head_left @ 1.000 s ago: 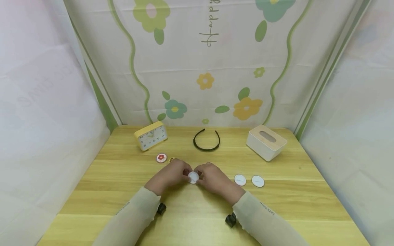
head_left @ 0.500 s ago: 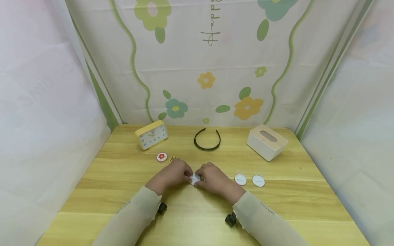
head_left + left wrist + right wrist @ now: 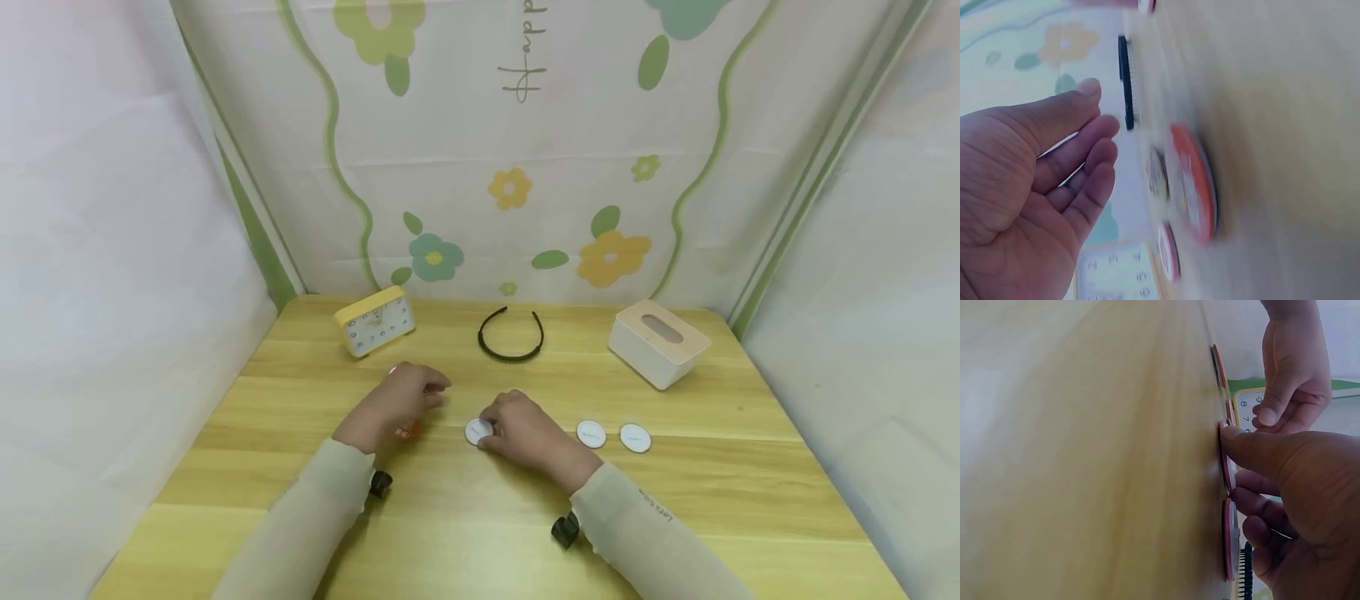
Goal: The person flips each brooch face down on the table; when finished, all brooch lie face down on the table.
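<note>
L hand (image 3: 393, 407) now off white disc (image 3: 477, 431), grip slack above orange badge (image 3: 408, 430); R hand (image 3: 525, 429) grip pinching disc.

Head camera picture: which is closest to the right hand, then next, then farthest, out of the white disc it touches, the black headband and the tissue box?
From the right hand:
1. White disc, at its fingertips, left.
2. Black headband, behind, mid-table.
3. Tissue box, back right corner.
</note>
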Motion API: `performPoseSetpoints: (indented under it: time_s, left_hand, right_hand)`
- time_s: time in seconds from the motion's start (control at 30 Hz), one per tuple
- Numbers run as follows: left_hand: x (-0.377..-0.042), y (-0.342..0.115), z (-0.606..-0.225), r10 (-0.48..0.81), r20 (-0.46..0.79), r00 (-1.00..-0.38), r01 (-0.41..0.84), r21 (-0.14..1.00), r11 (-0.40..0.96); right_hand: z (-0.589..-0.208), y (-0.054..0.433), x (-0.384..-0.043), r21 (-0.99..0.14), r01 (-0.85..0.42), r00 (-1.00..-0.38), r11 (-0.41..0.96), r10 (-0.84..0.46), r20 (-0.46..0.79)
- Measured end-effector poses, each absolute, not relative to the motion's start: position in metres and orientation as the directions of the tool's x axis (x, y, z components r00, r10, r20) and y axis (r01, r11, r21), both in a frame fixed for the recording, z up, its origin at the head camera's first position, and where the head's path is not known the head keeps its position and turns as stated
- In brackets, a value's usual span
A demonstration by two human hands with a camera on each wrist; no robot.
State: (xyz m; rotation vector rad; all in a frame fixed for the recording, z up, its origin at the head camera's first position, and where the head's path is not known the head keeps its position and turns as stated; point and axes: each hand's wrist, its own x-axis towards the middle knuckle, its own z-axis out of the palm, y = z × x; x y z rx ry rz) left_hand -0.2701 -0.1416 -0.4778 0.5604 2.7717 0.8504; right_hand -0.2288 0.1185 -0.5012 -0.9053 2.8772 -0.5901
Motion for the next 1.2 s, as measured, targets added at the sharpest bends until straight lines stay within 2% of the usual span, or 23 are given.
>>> performPoseSetpoints:
  time_s: [0.3, 0.5, 0.93, 1.2]
  left_hand:
    - [-0.285, -0.160, -0.472, 0.341, -0.116, -0.933, 0.232, 0.531, 0.815]
    - [-0.291, -0.164, -0.477, 0.367, -0.117, -0.923, 0.263, 0.503, 0.823]
    - [-0.294, -0.166, -0.481, 0.352, -0.135, -0.926, 0.230, 0.537, 0.812]
    - [-0.283, -0.156, -0.483, 0.439, -0.144, -0.887, 0.292, 0.562, 0.774]
  right_hand:
    - [-0.503, 0.119, -0.229, -0.391, -0.538, -0.823, 0.747, -0.565, 0.053]
    - [-0.505, 0.118, -0.227, -0.385, -0.541, -0.822, 0.748, -0.568, 0.050]
    - [-0.504, 0.119, -0.228, -0.384, -0.540, -0.824, 0.749, -0.563, 0.059]
    - [-0.504, 0.119, -0.229, -0.375, -0.551, -0.818, 0.745, -0.570, 0.070]
